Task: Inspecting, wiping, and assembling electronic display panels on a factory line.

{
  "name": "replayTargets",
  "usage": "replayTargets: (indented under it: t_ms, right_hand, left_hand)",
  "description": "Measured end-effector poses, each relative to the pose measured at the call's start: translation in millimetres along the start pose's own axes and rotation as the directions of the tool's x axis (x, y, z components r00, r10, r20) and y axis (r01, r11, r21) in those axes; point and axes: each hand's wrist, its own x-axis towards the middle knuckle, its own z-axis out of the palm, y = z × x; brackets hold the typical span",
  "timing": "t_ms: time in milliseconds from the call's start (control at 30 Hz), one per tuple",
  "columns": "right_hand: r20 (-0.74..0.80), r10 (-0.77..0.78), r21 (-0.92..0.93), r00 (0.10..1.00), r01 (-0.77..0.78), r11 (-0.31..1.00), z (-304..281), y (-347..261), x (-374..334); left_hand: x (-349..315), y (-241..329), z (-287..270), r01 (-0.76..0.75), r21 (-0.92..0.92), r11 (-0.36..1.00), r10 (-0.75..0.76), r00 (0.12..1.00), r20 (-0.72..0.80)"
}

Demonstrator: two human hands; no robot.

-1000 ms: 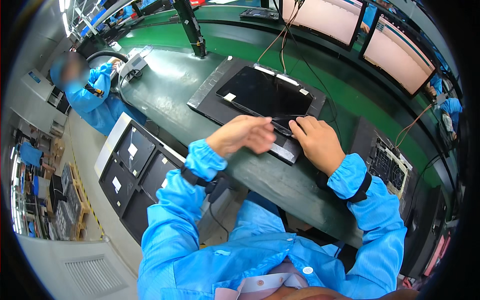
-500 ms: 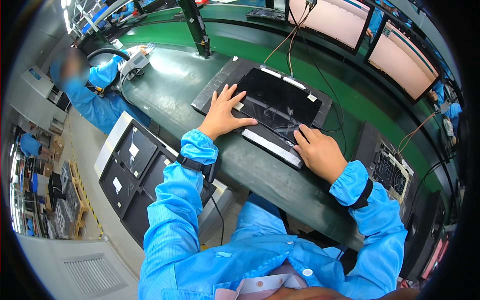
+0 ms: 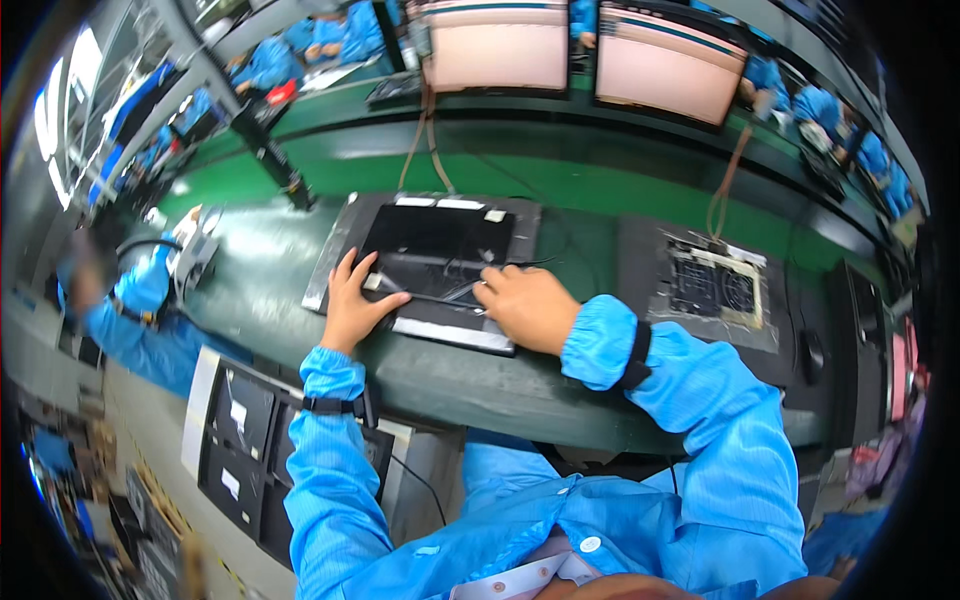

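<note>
A glossy black display panel (image 3: 435, 232) lies flat on a dark fixture board (image 3: 326, 262) in front of me. My left hand (image 3: 352, 308) rests at the panel's near left corner, fingers spread, with the thumb along the near edge. At the near right corner, my right hand (image 3: 527, 309) has its fingers bent and pressed together against the panel. Whatever may be between those fingertips is hidden. Pale streaks beside them could be clear film or reflections; I cannot tell. A white strip (image 3: 452, 334) runs along the board's near edge.
To the right sits a second fixture (image 3: 715, 285) with a cable, near a black mouse (image 3: 812, 357). Two monitors (image 3: 668, 62) stand behind. A black compartmented tray (image 3: 250, 450) is at lower left. A co-worker in blue (image 3: 150, 320) is at far left.
My view has turned, so the bench looks more level and the panel sits farther left. The right hand's fingers are more curled at the panel's corner. My left hand stays spread at its corner.
</note>
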Motion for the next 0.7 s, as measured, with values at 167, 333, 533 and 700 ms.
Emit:
replayTargets:
  t_ms: [167,333,533,700]
  right_hand:
    - [0.033,-0.077,0.169,0.997,0.070,0.983,-52,-24,-30]
    - [0.131,-0.018,0.586,0.991,-0.063,0.808,-140,-34,-128]
    - [-0.119,0.651,0.289,0.749,-0.601,0.745,-206,7,-300]
    - [-0.449,0.859,0.193,0.248,-0.911,0.364,-265,92,-454]
  left_hand:
    - [-11,38,-7,0.175,0.136,0.975,-0.192,0.973,0.130]
    - [-66,126,10,-0.092,-0.290,0.953,0.065,0.993,-0.102]
    - [-136,231,53,0.128,-0.704,0.698,-0.087,0.992,0.095]
    - [-147,253,80,0.080,-0.700,0.710,0.033,0.989,0.146]
